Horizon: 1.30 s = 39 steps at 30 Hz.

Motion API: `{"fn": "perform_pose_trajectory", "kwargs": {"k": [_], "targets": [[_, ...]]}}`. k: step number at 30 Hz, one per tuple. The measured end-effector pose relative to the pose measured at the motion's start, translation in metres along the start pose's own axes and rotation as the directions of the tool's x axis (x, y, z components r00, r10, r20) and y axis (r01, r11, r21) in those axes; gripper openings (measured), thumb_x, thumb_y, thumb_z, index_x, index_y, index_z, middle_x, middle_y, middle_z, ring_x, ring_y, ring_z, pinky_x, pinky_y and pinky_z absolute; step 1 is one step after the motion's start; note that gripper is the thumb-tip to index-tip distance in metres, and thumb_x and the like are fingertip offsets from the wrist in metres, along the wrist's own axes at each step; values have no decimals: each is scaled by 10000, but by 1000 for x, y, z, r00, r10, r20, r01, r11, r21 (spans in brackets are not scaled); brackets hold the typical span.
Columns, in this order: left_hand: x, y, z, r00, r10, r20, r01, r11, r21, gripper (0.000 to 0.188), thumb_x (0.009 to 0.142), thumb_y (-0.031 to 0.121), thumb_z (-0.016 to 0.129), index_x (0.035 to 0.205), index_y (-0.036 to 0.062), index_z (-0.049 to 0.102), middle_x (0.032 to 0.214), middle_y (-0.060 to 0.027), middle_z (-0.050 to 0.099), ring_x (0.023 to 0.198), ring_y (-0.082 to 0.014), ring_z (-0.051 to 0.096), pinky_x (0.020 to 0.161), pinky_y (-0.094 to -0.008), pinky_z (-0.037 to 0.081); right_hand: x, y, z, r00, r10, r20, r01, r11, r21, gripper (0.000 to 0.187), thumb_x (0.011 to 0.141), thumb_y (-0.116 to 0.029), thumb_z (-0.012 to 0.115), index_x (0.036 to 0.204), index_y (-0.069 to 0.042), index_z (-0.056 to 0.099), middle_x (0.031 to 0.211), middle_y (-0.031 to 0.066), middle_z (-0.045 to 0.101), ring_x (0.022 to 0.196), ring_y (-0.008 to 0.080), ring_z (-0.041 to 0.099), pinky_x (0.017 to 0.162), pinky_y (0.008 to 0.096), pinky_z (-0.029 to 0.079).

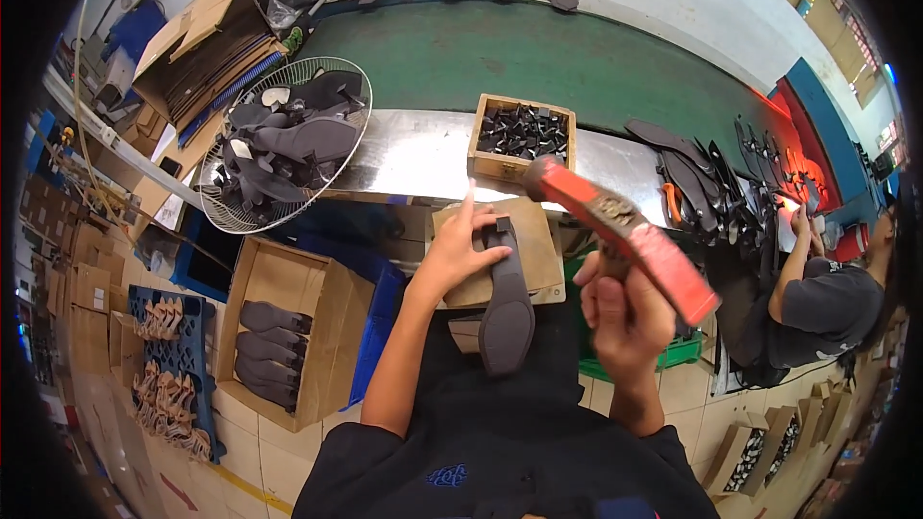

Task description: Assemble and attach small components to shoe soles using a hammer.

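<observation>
A dark grey shoe sole [508, 317] lies bottom side up in front of me, its toe pointing toward my body. My left hand [450, 252] grips its heel end, the thumb across the sole and the index finger stretched forward. A small black heel piece [502, 224] shows at that end. Beneath them is a worn tan board [544, 259]. My right hand [627, 317] is closed round a red hammer [588, 207], raised to the right of the sole and close to the camera. The hammer's handle within the fist is mostly hidden.
Ahead stands a wooden box [495, 167] of small black heel pieces. A wire basket [288, 221] of dark shoe parts sits left, above a carton [252, 269] of soles. Behind runs a green conveyor belt [433, 48]. At right are more soles [687, 178] and a co-worker [827, 308].
</observation>
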<state>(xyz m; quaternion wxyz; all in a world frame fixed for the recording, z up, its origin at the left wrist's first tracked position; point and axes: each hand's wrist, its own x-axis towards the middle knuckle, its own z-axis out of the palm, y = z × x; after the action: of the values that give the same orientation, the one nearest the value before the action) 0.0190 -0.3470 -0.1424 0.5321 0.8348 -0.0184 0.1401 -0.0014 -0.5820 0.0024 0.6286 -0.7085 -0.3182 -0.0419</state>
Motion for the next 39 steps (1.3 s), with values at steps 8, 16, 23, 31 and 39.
{"fn": "perform_pose_trajectory", "kwargs": {"k": [8, 16, 23, 31, 39], "targets": [[-3, 8, -8, 990, -63, 127, 14, 935, 354, 1049, 796, 422, 750, 1558, 32, 144, 1421, -71, 563, 1429, -308, 367, 1214, -541, 85, 1, 9, -1, 986, -145, 82, 163, 934, -319, 426, 879, 71, 632, 1300, 55, 569, 1201, 239, 654, 902, 332, 685, 862, 341, 537], [-17, 0, 8, 987, 158, -1, -145, 909, 391, 313, 867, 274, 687, 1146, 134, 711, 1250, 10, 679, 1341, -270, 498, 1172, -575, 195, 7, 44, 8, 997, 70, 31, -61, 968, -242, 109, 957, -55, 600, 1002, 28, 654, 666, 29, 591, 543, 63, 501, 489, 245, 385], [-69, 105, -15, 947, 79, 311, 23, 950, -310, 224, 888, 105, 669, 1084, 6, 716, 1022, -120, 734, 943, -238, 712, 843, -304, 527, 20, 86, 12, 938, -92, 333, 271, 795, -543, 517, 891, -47, 663, 1390, -104, 540, 917, 126, 642, 781, 313, 642, 659, 354, 519], [-101, 136, -21, 917, 78, 391, 177, 798, -576, 246, 945, 204, 643, 990, -28, 712, 789, -126, 674, 716, -212, 650, 662, -319, 471, 32, 41, -11, 700, -180, 691, 126, 984, 128, 401, 904, -233, 685, 1197, 41, 659, 1086, 174, 697, 993, 319, 663, 883, 406, 507], [-100, 142, -15, 736, 251, 629, 370, 629, -684, 252, 948, 223, 653, 1041, 5, 740, 833, -122, 721, 728, -155, 655, 662, -291, 468, 28, 4, -17, 353, -338, 873, 127, 941, 313, 253, 861, -168, 735, 951, 33, 610, 801, 111, 555, 681, 277, 549, 579, 360, 478]]}}
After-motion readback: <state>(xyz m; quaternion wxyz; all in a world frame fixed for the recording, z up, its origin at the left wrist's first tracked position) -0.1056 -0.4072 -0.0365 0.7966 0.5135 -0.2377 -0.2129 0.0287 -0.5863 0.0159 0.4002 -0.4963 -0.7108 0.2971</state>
